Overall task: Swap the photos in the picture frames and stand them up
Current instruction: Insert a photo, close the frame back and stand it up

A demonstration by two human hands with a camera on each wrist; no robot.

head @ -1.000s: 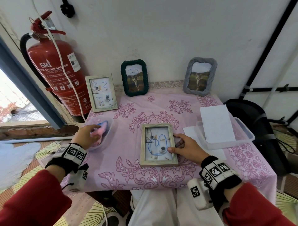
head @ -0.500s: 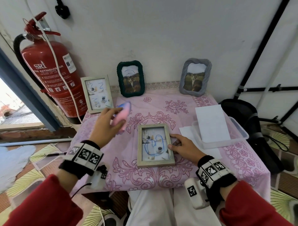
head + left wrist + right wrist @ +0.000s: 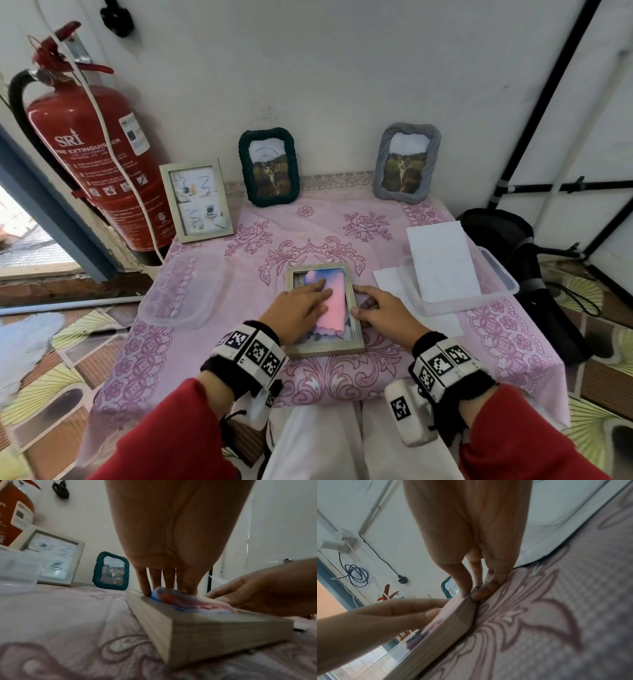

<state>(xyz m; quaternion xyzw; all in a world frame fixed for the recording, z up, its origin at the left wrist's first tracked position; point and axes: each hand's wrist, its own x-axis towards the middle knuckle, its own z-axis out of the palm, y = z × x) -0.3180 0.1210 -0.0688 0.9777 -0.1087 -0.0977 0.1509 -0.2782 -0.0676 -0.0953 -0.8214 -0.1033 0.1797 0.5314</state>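
A light wooden picture frame (image 3: 325, 347) lies flat, face up, at the middle of the pink tablecloth. My left hand (image 3: 298, 308) lies with straight fingers on a pink and blue cloth (image 3: 334, 301) and presses it onto the frame's glass, hiding most of the photo. The left wrist view shows the fingertips (image 3: 145, 592) pushing the cloth (image 3: 180, 601) down inside the frame (image 3: 214, 632). My right hand (image 3: 380, 308) pinches the frame's right rim, thumb on top and fingers at the side, as the right wrist view shows at the frame (image 3: 453, 622).
Three frames stand along the wall: a wooden one (image 3: 197, 200) at the left, a dark green one (image 3: 269, 168), a grey one (image 3: 406, 161). A clear tub (image 3: 181, 291) sits at the left, another (image 3: 496, 274) with white paper at the right. A fire extinguisher (image 3: 89, 154) hangs left of the table.
My left hand lifted the pink and blue cloth out of the left tub, carried it right and laid it on the flat frame's glass. The right hand stayed on the frame's right rim.
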